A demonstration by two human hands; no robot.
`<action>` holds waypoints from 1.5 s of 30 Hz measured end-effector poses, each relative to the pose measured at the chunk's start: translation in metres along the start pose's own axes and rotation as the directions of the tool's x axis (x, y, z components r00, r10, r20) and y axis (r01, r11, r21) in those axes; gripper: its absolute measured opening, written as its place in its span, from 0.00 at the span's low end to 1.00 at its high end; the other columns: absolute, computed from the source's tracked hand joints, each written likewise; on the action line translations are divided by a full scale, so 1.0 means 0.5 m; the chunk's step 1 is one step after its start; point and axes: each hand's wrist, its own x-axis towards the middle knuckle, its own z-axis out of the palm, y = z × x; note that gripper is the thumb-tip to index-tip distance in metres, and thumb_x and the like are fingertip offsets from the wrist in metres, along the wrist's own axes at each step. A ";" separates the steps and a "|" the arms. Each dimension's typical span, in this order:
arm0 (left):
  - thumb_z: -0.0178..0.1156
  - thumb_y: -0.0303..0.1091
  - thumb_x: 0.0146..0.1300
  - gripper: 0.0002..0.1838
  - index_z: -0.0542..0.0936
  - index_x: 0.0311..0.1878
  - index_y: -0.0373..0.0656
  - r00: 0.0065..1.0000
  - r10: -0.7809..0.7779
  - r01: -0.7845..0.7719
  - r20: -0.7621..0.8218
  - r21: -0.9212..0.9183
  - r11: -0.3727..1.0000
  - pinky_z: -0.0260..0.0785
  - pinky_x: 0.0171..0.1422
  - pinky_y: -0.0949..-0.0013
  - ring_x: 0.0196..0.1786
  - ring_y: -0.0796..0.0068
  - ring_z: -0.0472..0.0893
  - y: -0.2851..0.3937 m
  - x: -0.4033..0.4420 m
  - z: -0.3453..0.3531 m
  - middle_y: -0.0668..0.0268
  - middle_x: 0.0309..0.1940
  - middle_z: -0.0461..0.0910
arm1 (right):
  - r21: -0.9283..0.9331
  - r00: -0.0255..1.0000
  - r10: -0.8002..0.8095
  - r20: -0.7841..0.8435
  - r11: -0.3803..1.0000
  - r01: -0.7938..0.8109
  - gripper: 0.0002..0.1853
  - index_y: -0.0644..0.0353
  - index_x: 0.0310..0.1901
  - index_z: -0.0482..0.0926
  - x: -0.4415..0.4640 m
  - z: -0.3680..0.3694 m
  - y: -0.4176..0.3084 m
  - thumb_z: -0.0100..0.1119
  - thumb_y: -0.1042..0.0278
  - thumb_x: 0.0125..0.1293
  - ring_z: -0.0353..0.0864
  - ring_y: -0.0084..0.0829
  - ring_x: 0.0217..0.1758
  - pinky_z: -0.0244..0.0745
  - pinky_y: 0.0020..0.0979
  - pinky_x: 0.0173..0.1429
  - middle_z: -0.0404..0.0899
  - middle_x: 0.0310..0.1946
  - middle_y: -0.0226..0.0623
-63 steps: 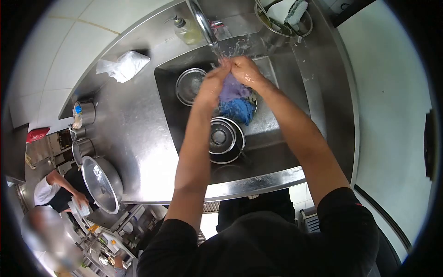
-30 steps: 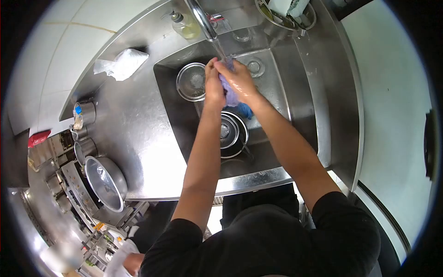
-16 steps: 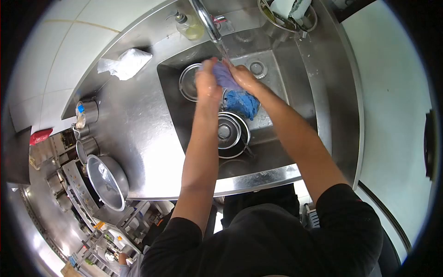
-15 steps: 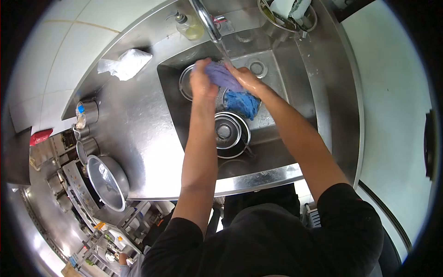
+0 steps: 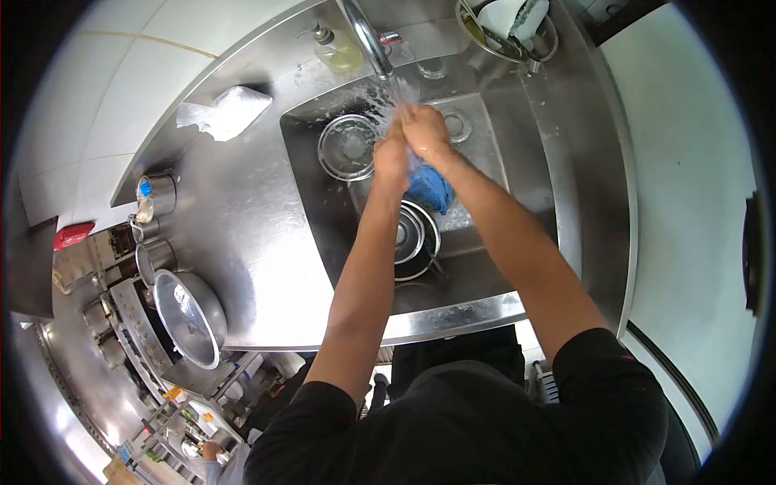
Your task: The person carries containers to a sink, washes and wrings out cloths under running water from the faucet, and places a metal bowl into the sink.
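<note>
Under the faucet [image 5: 365, 36], my left hand [image 5: 390, 160] and my right hand [image 5: 425, 134] are pressed close together, both closed around a bunched purple cloth [image 5: 413, 162]. Most of the cloth is hidden by my fingers. Running water hits my hands and sprays out to the left. Just below them a wet blue cloth [image 5: 432, 191] lies in the sink [image 5: 517, 186]. Left of my hands, a round clear-looking bowl or lid [image 5: 349, 149] rests on the sink floor. Nearer to me are stacked round metal vessels [image 5: 412, 236], partly covered by my left forearm.
Behind the sink stands a soap pump bottle [image 5: 339, 55]. A metal pot with utensils [image 5: 489, 47] is at the back right. On the left counter are a crumpled white bag [image 5: 226, 113], metal pots [image 5: 158, 194] and a large metal bowl [image 5: 190, 319]. Another person's hand [image 5: 212, 449] shows at lower left.
My hands have come together, squeezing the purple cloth that was spread between them. Water now splashes widely, and the round clear-looking piece at left is more exposed.
</note>
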 end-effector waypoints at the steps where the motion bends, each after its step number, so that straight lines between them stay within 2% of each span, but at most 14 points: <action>1: 0.58 0.46 0.73 0.18 0.82 0.50 0.40 0.999 0.008 -0.007 0.046 -0.023 1.000 0.75 0.46 0.65 0.40 0.68 0.81 0.011 -0.007 0.002 0.64 0.39 0.82 | 0.163 0.994 0.052 0.094 0.984 -0.067 0.35 0.64 0.43 0.85 0.001 -0.002 0.014 0.51 0.32 0.72 0.86 0.47 0.40 0.78 0.43 0.49 0.86 0.33 0.49; 7: 0.59 0.35 0.64 0.11 0.81 0.43 0.37 0.962 0.184 -0.082 0.200 -0.431 0.899 0.74 0.51 0.61 0.41 0.64 0.82 0.100 -0.003 -0.024 0.61 0.36 0.84 | 0.524 0.816 0.190 0.546 0.683 -0.509 0.35 0.63 0.43 0.86 -0.045 -0.037 0.064 0.52 0.31 0.72 0.83 0.32 0.38 0.77 0.32 0.49 0.86 0.43 0.37; 13: 0.53 0.39 0.64 0.17 0.81 0.47 0.36 0.955 0.071 0.055 0.289 -0.406 0.912 0.73 0.62 0.54 0.49 0.57 0.84 0.070 0.022 -0.124 0.57 0.44 0.85 | 0.878 0.922 0.145 0.360 0.280 -0.387 0.18 0.63 0.49 0.82 -0.066 -0.087 0.034 0.64 0.55 0.71 0.84 0.28 0.42 0.80 0.31 0.48 0.86 0.42 0.37; 15: 0.52 0.38 0.65 0.16 0.80 0.48 0.37 0.958 0.031 0.076 0.285 -0.356 0.932 0.72 0.64 0.55 0.50 0.58 0.83 0.040 0.013 -0.103 0.58 0.46 0.84 | 0.799 0.974 0.156 0.166 0.558 -0.226 0.18 0.62 0.48 0.82 -0.053 -0.066 0.022 0.66 0.55 0.69 0.86 0.35 0.41 0.80 0.37 0.46 0.87 0.40 0.38; 19: 0.45 0.46 0.79 0.21 0.77 0.61 0.42 0.911 0.410 -0.400 0.037 -0.158 0.903 0.74 0.60 0.60 0.51 0.64 0.83 -0.063 0.087 -0.034 0.61 0.50 0.83 | 0.371 0.968 -0.093 -0.232 0.912 0.176 0.14 0.59 0.44 0.83 -0.090 -0.007 -0.073 0.65 0.57 0.67 0.88 0.46 0.41 0.80 0.40 0.44 0.87 0.36 0.46; 20: 0.43 0.52 0.81 0.27 0.77 0.63 0.39 0.932 0.327 -0.246 0.154 -0.393 0.886 0.75 0.58 0.62 0.50 0.67 0.83 -0.059 0.089 -0.031 0.62 0.49 0.83 | 0.365 0.969 -0.085 -0.231 0.916 0.168 0.14 0.59 0.43 0.84 -0.098 -0.006 -0.080 0.64 0.55 0.68 0.87 0.48 0.41 0.80 0.41 0.45 0.87 0.36 0.49; 22: 0.46 0.54 0.80 0.27 0.77 0.62 0.39 0.965 0.246 -0.217 0.089 -0.252 0.943 0.76 0.56 0.61 0.50 0.67 0.83 -0.036 0.042 -0.015 0.62 0.48 0.83 | 0.357 0.971 -0.067 -0.230 0.922 0.148 0.16 0.58 0.42 0.84 -0.105 -0.005 -0.090 0.62 0.52 0.69 0.87 0.51 0.41 0.79 0.42 0.46 0.85 0.38 0.53; 24: 0.53 0.54 0.77 0.26 0.78 0.59 0.39 0.966 0.244 -0.251 0.090 0.070 0.966 0.77 0.54 0.60 0.48 0.66 0.84 -0.046 0.028 -0.031 0.61 0.47 0.84 | 0.259 0.995 -0.023 -0.098 0.965 0.048 0.19 0.58 0.43 0.85 -0.080 -0.019 -0.077 0.60 0.49 0.70 0.86 0.51 0.42 0.79 0.43 0.47 0.85 0.38 0.54; 28: 0.63 0.43 0.70 0.17 0.82 0.50 0.39 0.966 -0.107 0.171 0.237 -0.267 0.948 0.79 0.44 0.60 0.40 0.64 0.85 -0.034 0.004 -0.026 0.59 0.42 0.84 | 0.212 0.997 0.069 0.019 0.975 -0.071 0.31 0.64 0.41 0.85 0.008 0.002 0.026 0.52 0.36 0.72 0.86 0.53 0.42 0.77 0.46 0.50 0.84 0.34 0.58; 33: 0.63 0.32 0.63 0.11 0.82 0.46 0.38 0.972 0.083 -0.051 0.218 -0.150 0.987 0.78 0.46 0.65 0.39 0.67 0.85 0.029 -0.038 -0.008 0.61 0.38 0.85 | 0.597 0.854 0.175 0.490 0.647 -0.475 0.38 0.63 0.52 0.82 -0.001 -0.018 0.049 0.52 0.28 0.70 0.85 0.46 0.44 0.80 0.43 0.53 0.85 0.46 0.47; 36: 0.64 0.26 0.59 0.13 0.81 0.48 0.38 0.956 0.106 -0.099 0.272 -0.039 0.994 0.77 0.51 0.66 0.41 0.67 0.84 0.067 -0.040 -0.044 0.63 0.39 0.84 | 0.709 0.801 0.124 0.586 0.400 -0.581 0.30 0.64 0.56 0.79 -0.069 -0.077 -0.016 0.60 0.41 0.70 0.85 0.41 0.48 0.80 0.39 0.54 0.83 0.51 0.42; 39: 0.63 0.25 0.60 0.19 0.78 0.55 0.37 0.942 0.296 -0.305 0.161 0.040 0.951 0.76 0.55 0.65 0.47 0.67 0.83 0.041 -0.026 -0.063 0.61 0.46 0.83 | 0.877 0.951 0.177 0.252 0.373 -0.302 0.23 0.67 0.57 0.78 -0.045 -0.035 0.020 0.62 0.57 0.69 0.84 0.38 0.51 0.80 0.36 0.55 0.83 0.48 0.40; 42: 0.58 0.30 0.68 0.19 0.74 0.61 0.37 0.945 0.315 -0.298 0.086 -0.173 0.939 0.74 0.59 0.64 0.55 0.69 0.81 0.043 -0.055 -0.044 0.58 0.54 0.80 | 0.720 0.973 0.213 -0.086 0.688 -0.087 0.19 0.64 0.57 0.78 -0.063 -0.006 -0.019 0.59 0.65 0.68 0.85 0.43 0.51 0.79 0.39 0.58 0.84 0.48 0.45; 45: 0.53 0.35 0.73 0.18 0.75 0.62 0.39 0.946 0.320 -0.289 0.054 -0.311 0.906 0.75 0.57 0.62 0.53 0.67 0.81 0.004 -0.004 -0.034 0.57 0.53 0.80 | 0.367 0.899 -0.172 -0.402 0.869 0.331 0.18 0.60 0.57 0.78 -0.116 -0.007 -0.092 0.59 0.63 0.68 0.84 0.48 0.51 0.77 0.42 0.58 0.84 0.46 0.48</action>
